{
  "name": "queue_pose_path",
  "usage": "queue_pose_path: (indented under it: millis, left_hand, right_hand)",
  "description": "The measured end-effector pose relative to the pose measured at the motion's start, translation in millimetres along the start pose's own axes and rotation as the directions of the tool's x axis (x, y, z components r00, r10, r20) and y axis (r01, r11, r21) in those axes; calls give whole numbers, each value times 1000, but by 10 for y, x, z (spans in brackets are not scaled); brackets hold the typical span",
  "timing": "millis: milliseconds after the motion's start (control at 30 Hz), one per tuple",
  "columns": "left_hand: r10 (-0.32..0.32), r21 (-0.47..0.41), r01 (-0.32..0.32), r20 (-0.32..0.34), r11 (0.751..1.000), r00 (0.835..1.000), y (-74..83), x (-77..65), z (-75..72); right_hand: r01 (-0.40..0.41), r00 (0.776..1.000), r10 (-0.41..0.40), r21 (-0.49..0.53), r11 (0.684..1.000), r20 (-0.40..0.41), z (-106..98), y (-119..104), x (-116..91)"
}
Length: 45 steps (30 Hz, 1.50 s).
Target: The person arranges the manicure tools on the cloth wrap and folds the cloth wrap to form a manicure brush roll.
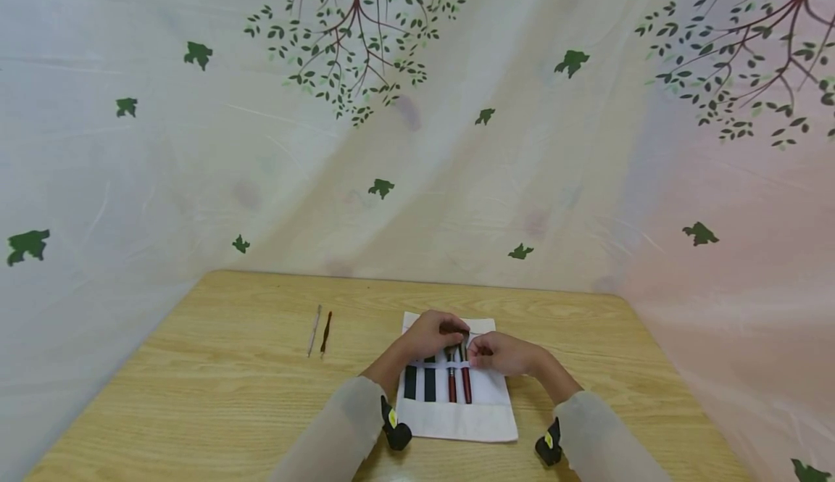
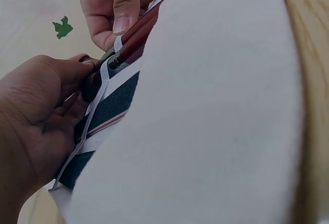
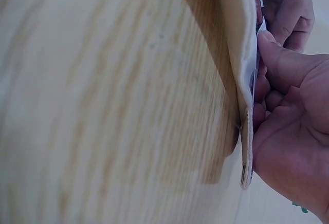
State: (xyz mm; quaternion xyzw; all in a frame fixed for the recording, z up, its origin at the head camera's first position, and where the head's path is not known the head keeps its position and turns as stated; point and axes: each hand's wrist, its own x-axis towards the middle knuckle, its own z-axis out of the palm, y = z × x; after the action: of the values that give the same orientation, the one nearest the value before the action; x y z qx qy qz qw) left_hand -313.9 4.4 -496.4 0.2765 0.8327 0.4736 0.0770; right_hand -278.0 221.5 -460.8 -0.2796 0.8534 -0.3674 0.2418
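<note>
Right now, a white cloth pouch [image 1: 457,422] lies spread flat near the middle of a wooden table [image 1: 215,395], and both hands work over its upper half. The left hand [image 1: 433,337] reaches across from the left; its thumb and a finger come together narrowly, pinching the dark upper end of a red-handled tool [image 1: 467,385]. The right hand [image 1: 505,354] comes in from the other side, just beside the left, its thumb and fingers pinching a pale elastic band [image 2: 104,74] where it crosses that tool — how its hindmost fingers lie, I cannot tell.

A second red-handled tool [image 1: 452,389] stands alongside the first, passing under the same band, and both handles run down into the pouch's lower pocket. Two dark strips [image 1: 430,384] show to the left of them, also running down to the pocket and crossed by the band.

Well apart from the pouch, on the left part of the table, lie two slim tools side by side — a pale stick [image 1: 314,331] and a reddish-brown stick [image 1: 326,333].

Light sleeves [image 1: 342,424] cover the forearms, with a black gadget [image 1: 395,428] at each wrist. Behind the table hangs a pale sheet [image 1: 196,170] printed with branches and green leaves.
</note>
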Motion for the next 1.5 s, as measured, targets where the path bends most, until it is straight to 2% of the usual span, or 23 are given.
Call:
queue_pose_path:
  millis: [433,700,967,1500]
  left_hand:
    - [3,-50,-2,35,999,999,0,-32,-5]
    - [14,-76,-17,-43,997,999,-18,-34,6]
    - [51,-94,-51,-10,994,999,-28,-42,9]
    - [36,-130,-35,9,991,999,-26,-60,-8]
  right_hand:
    - [24,1000,-24,-7,1000,-2,1,22,4]
    - [41,999,-41,-6,999,-3,10,46,5]
    - [30,1000,-30,-25,999,2,0,56,-3]
    - [36,999,-36,22,999,-21,7,38,-15]
